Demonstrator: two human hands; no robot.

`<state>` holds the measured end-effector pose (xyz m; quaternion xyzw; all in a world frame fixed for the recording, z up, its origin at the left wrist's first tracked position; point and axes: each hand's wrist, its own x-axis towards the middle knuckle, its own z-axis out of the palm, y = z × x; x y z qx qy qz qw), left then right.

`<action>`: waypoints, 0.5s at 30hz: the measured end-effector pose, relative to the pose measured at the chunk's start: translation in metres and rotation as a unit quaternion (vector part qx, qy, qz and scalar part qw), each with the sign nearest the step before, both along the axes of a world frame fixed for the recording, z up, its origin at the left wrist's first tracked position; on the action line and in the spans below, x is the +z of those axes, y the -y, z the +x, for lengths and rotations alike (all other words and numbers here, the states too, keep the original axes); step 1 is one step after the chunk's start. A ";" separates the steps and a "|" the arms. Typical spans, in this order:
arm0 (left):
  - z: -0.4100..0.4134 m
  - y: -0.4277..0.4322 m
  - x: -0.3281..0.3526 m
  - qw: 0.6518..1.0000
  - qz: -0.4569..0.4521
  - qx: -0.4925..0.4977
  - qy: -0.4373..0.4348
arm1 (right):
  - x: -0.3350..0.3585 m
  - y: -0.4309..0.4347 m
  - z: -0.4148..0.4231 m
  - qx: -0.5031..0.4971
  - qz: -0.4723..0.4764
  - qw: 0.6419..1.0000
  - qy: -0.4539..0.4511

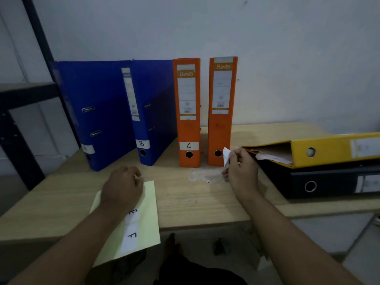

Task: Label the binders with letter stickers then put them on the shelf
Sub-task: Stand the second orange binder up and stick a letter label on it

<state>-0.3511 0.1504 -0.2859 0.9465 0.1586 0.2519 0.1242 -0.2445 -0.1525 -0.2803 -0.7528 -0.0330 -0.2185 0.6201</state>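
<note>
The sticker (226, 156) was a scrap of thin white paper, light and floppy, tacky on one face, the sort that curls onto itself or catches a finger if handled carelessly. It wanted holding by one edge only, so the rest could be laid flat and smoothed down. The right hand (240, 169) had it just so, pinched between thumb and fingertips, hanging upright just beside the foot of the unlabelled orange binder (221, 120), near the spine hole. That wrist was cocked inward, forearm reaching across the table (195, 202).

The left hand (123, 186) lay knuckles-up on the top edge of the pale backing sheet (148, 223), where the E and F labels remained. Its fingers were curled, but I couldn't tell whether they nipped the paper or merely weighed it down.

The binder stood stiff and upright, steady enough to press against, I'd have thought.
</note>
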 end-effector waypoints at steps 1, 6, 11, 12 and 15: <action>0.004 0.001 -0.001 1.000 -0.003 0.001 0.019 | -0.001 0.002 0.001 -0.001 0.004 1.000 0.001; 0.015 0.011 0.006 0.999 0.037 0.021 0.004 | -0.002 0.002 0.000 0.010 0.001 1.000 0.002; 0.022 0.016 0.009 0.998 -0.014 0.003 -0.060 | -0.001 0.003 0.001 0.014 -0.002 1.000 -0.005; 0.022 0.016 0.009 0.997 -0.023 -0.010 -0.080 | -0.001 0.003 0.001 0.013 -0.003 1.000 -0.004; 0.024 0.017 0.007 0.995 -0.024 -0.019 -0.096 | -0.002 0.003 0.001 0.015 -0.008 1.000 -0.002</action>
